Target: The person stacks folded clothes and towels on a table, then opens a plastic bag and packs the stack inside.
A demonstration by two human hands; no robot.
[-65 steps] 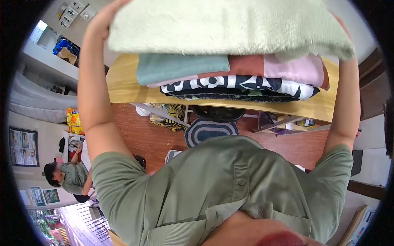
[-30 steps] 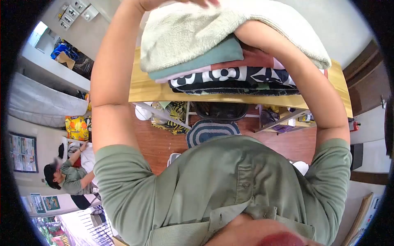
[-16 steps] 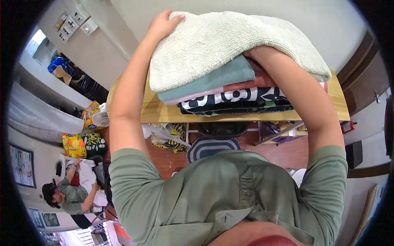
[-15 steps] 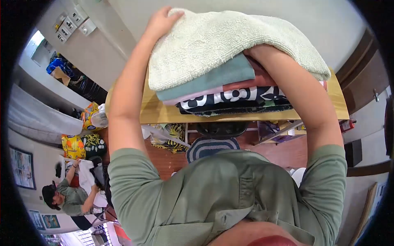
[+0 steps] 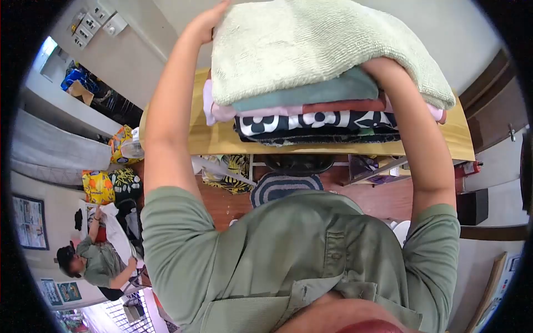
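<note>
A pale green towel [image 5: 300, 47] lies folded on top of a stack of cloths on a wooden table. Below it come a teal cloth [image 5: 311, 95], a pink and rust cloth [image 5: 341, 106] and a black-and-white patterned cloth [image 5: 322, 119]. My left hand [image 5: 211, 21] is at the towel's upper left edge, its fingers mostly behind the towel or cut off by the frame. My right hand [image 5: 383, 67] reaches under the towel's raised front edge, above the teal cloth; its fingers are hidden.
The wooden table [image 5: 216, 141] spans the view, with a black bin [image 5: 300, 165] and bags under it. An oval rug [image 5: 286, 186] lies on the floor. At the far left a co-worker [image 5: 102, 261] handles white cloth [image 5: 117, 230] near yellow bags [image 5: 99, 186].
My left hand has moved up at the towel's left side, and my right hand has shifted right beneath it. The towel and teal cloth have slid right, exposing more pink cloth at left.
</note>
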